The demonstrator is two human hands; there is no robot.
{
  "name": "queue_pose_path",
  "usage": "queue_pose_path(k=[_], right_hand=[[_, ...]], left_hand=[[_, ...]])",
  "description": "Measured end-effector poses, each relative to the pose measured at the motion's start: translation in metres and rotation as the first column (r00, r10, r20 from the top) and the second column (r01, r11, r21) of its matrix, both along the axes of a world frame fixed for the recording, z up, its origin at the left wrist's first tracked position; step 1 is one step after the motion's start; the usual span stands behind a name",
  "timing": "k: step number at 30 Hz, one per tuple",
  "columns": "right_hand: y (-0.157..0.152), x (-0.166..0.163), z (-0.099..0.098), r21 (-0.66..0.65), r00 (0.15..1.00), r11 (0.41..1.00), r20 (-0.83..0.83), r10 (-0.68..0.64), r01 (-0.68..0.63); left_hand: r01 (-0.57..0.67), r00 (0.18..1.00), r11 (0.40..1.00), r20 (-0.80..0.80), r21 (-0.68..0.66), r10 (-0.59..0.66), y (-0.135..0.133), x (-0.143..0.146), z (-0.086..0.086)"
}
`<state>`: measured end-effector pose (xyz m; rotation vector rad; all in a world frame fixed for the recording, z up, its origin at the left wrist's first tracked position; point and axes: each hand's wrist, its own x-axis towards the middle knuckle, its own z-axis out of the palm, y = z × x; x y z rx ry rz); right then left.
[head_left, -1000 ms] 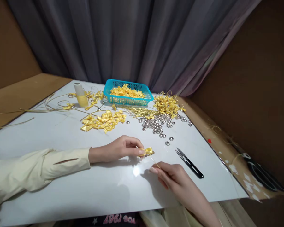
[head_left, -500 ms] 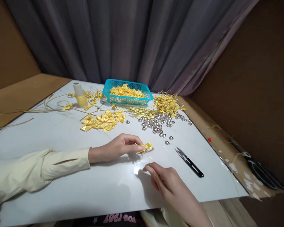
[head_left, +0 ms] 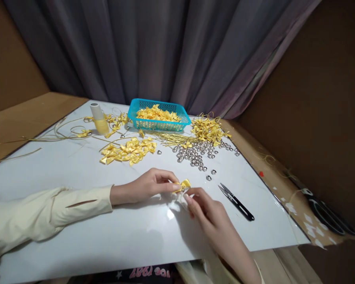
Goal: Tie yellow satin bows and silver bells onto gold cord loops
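Note:
My left hand (head_left: 155,184) pinches a yellow ribbon bow (head_left: 185,183) between thumb and fingers, a little above the white board. A small shiny bit shows at the middle of the bow, too small to make out. My right hand (head_left: 207,209) is closed right beside the bow, with thumb and forefinger pressed together at a thin pale thread (head_left: 182,197). The thread hangs in a loose curve under the bow. Black thread snips (head_left: 236,202) lie to the right of my right hand.
Silver beads (head_left: 195,154) lie scattered beyond my hands. Loose yellow bows (head_left: 128,151) are heaped at left, near a spool of yellow thread (head_left: 99,120). Behind stands a blue basket (head_left: 132,112) of bows. Gold cords (head_left: 174,139) and a bow pile (head_left: 208,129) lie at right.
My right hand has moved up and left to the bow, and the thread, stretched straight before, now hangs slack. My left hand keeps its hold on the bow.

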<state>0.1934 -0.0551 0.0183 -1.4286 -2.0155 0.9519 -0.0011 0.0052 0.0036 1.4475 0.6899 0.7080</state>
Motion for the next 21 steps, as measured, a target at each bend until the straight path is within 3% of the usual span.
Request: queue_pose_path(k=[3,10,21], right_hand=[[0.0050,0.0056,-0.0019,0.092,0.991,0.990,-0.089,-0.102,0.110],[0.0072,0.0083,0.0030,0.227,0.997,0.974,-0.080,0.016,0.003],[0.0068,0.0062,0.0039,0.154,0.990,0.988,-0.135,0.044,-0.023]], left_hand=[[0.045,0.999,0.999,-0.011,0.002,-0.045,0.0009,-0.0008,-0.0004],[0.175,0.984,0.984,-0.023,0.018,-0.175,0.0026,-0.0036,-0.0039],[0.204,0.978,0.979,-0.053,0.012,-0.204,0.0027,-0.0032,-0.0044]])
